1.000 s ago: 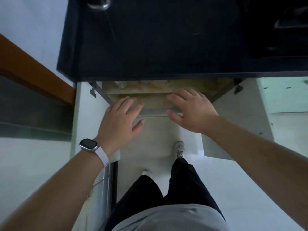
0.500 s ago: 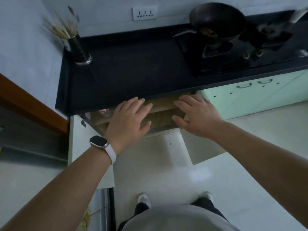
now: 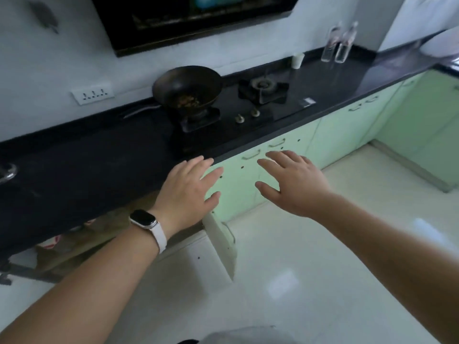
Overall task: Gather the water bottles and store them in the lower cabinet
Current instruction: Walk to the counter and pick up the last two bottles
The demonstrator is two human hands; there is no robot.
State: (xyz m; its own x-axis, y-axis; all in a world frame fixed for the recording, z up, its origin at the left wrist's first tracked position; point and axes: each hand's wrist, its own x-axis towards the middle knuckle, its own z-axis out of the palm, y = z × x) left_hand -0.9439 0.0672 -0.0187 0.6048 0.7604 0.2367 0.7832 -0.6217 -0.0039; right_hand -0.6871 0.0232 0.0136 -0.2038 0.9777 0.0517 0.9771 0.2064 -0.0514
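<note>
1. Head view: both my hands are empty, fingers straight and spread. My left hand (image 3: pixel 188 189) is over the black countertop (image 3: pixel 87 170) edge and my right hand (image 3: pixel 295 184) is in front of the green cabinet fronts (image 3: pixel 347 125).
2. Two clear water bottles (image 3: pixel 344 45) stand on the countertop's far right end by the wall, just beside each other, past a white cup (image 3: pixel 297 60).
3. Both are upright: long axis vertical, caps up.
4. They lie ahead and right of my hands, well apart. The right hand is nearer, so I judge it should lead the reach.
5. The lower cabinet (image 3: pixel 119 219) is open under the counter at left, its door (image 3: pixel 222 244) swung out. Its contents are too dim to name.
</note>
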